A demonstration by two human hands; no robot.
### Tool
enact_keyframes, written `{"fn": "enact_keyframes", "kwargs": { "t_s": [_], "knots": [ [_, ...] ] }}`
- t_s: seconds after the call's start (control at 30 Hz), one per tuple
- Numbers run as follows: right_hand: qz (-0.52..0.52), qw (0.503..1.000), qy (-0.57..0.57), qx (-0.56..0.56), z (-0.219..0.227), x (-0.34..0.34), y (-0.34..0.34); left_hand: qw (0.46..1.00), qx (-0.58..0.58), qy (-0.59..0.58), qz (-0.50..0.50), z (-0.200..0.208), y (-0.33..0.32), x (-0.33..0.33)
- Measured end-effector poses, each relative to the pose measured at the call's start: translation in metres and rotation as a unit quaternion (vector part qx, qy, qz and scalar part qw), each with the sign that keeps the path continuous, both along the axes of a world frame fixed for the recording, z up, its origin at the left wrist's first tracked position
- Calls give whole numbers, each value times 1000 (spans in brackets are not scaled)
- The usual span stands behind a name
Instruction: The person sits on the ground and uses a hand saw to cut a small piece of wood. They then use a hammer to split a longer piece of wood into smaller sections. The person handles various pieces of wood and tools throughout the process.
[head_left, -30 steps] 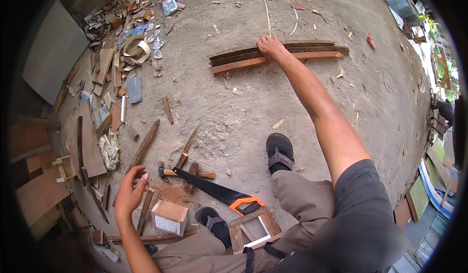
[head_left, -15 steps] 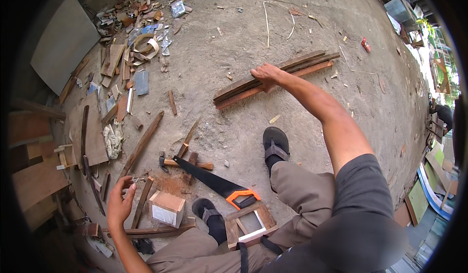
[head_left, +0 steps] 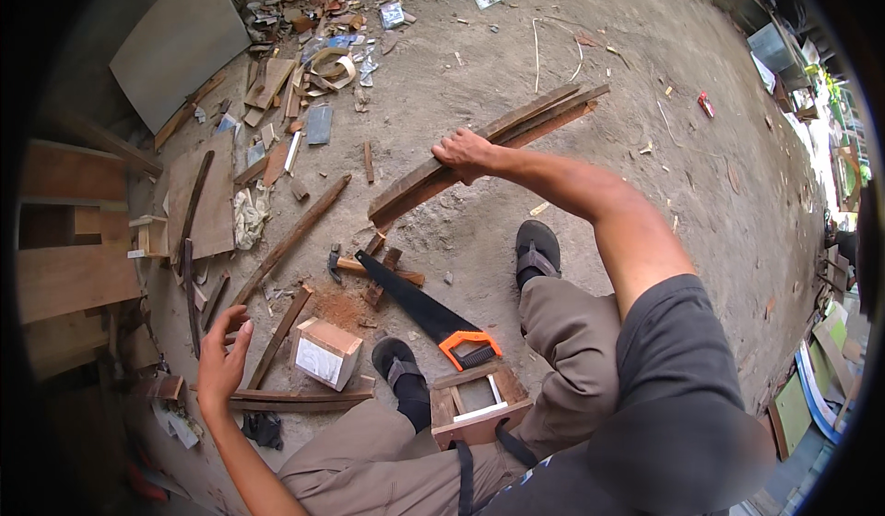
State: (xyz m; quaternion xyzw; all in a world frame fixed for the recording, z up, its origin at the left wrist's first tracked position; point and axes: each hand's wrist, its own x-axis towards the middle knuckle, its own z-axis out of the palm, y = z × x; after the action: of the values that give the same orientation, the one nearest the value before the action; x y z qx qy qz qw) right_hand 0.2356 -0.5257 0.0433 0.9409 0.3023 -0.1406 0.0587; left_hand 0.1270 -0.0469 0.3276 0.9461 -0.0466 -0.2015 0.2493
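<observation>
Two bare hands at work over an earthen floor (head_left: 737,221), head view. The right hand (head_left: 464,155), at the end of an outstretched arm, has its fingers closed over a bundle of long wooden strips (head_left: 530,119). The bundle lies ahead of the person, slanting from the lower left to the upper right; its nearer end is just beyond the tools, and whether it touches the ground cannot be told. The left hand (head_left: 224,355) is raised at the lower left, its fingers loosely curled and parted from the thumb, gripping nothing.

Between the hands, a handsaw (head_left: 419,304) with a black blade and orange handle crosses the wooden shaft of a claw hammer (head_left: 350,265). Reddish sawdust (head_left: 339,311) is scattered just below the hammer. Nearer the person are a wooden block (head_left: 327,355) with a whitish face, set near the left sandal (head_left: 401,364), and an open wooden frame (head_left: 449,378) between the legs. A dark pole (head_left: 290,239) rests left of the hammer. At the upper left, a large pale panel (head_left: 180,46) stands beside a heap of scraps (head_left: 318,18).
</observation>
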Motion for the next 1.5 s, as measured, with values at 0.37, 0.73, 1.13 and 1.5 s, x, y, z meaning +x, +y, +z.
{"fn": "enact_keyframes", "kwargs": {
  "t_s": [0.37, 0.73, 1.13, 1.5],
  "knots": [
    [56, 996, 5, 69, 31, -15, 119, 997, -19, -34, 70, 44, 42, -16],
    [223, 909, -331, 123, 97, 55, 339, 982, -60, -102, 145, 26, 132, -58],
    [132, 983, -61, 111, 224, -9, 357, 965, -94, -120, 213, 17, 201, -120],
    [33, 993, 16, 115, 233, -60, 285, 945, -119, -171, 252, -42, 216, -208]
  ]
}}
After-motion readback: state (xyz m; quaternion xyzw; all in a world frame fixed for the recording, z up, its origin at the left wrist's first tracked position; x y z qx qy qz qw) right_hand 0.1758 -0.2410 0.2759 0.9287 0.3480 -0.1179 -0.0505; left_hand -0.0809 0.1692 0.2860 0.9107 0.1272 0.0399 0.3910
